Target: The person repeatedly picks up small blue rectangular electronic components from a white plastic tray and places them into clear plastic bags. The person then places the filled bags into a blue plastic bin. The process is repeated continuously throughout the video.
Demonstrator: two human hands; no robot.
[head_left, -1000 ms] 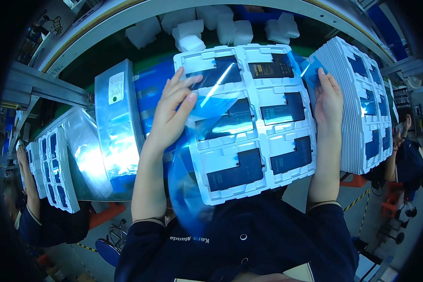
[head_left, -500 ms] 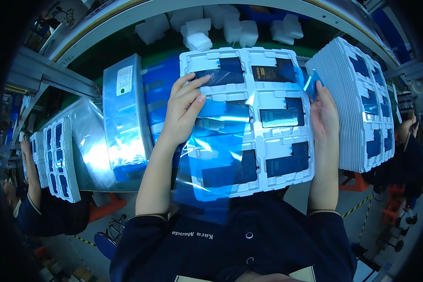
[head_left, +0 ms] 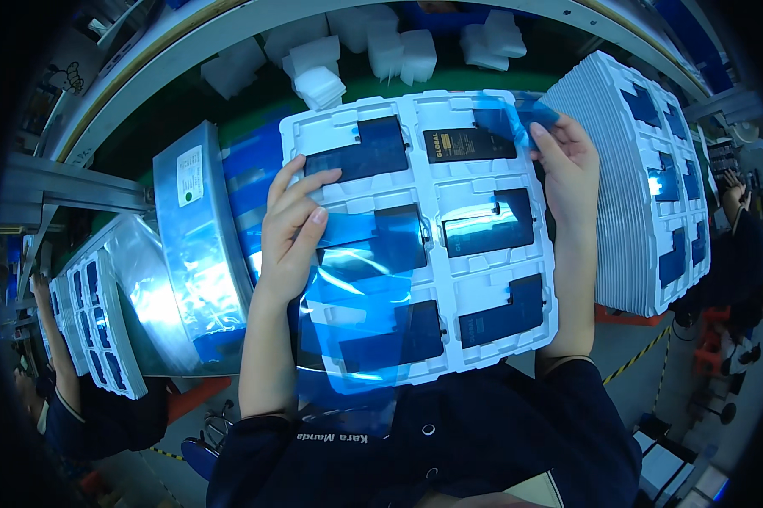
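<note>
A white plastic tray (head_left: pixel 425 196) with several compartments lies before me, flat black phone batteries (head_left: pixel 469 146) set in them. My left hand (head_left: pixel 290 229) rests at its left edge, fingers spread apart over the upper left compartments. Under and beside its thumb, a clear blue film sheet (head_left: pixel 360 292) covers the tray's left column and hangs past the near edge. At the far right corner my right hand (head_left: pixel 566 157) pinches a piece of blue film (head_left: pixel 524 120) between thumb and fingers. That film partly covers the top right compartment.
A tall stack of similar filled trays (head_left: pixel 606 186) stands on the right. To the left lie a pile of clear film sheets (head_left: pixel 199 254) and more blue film (head_left: pixel 250 182). White foam pieces (head_left: pixel 318 72) sit at the back. Other people work on both sides.
My right hand has moved inward and turned, bringing its blue film over the tray's far right corner. The tray and my left hand appear farther left as the view shifts.
</note>
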